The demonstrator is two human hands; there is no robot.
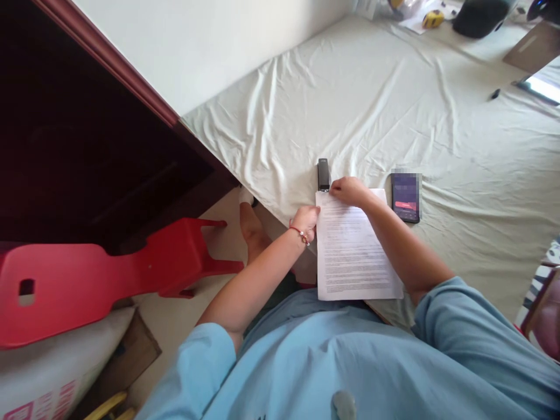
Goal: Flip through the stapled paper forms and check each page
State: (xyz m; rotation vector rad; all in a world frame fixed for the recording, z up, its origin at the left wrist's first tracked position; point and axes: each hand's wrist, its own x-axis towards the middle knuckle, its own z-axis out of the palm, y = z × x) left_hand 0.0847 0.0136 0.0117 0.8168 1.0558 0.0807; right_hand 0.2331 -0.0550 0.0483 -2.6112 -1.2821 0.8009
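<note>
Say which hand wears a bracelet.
The left hand, at the left edge of the paper: a beaded bracelet circles its wrist. The right hand shows none.

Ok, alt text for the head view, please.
A person's left hand meets the left edge of white printed paper; the right hand is at its top edge, beside a black oblong stapler. A dark rectangular phone lies to the right on pale wrinkled cloth.

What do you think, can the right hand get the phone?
Probably yes: the phone lies uncovered on the cloth, and only a flat corner of the paper seems to lie between it and the right hand.
</note>
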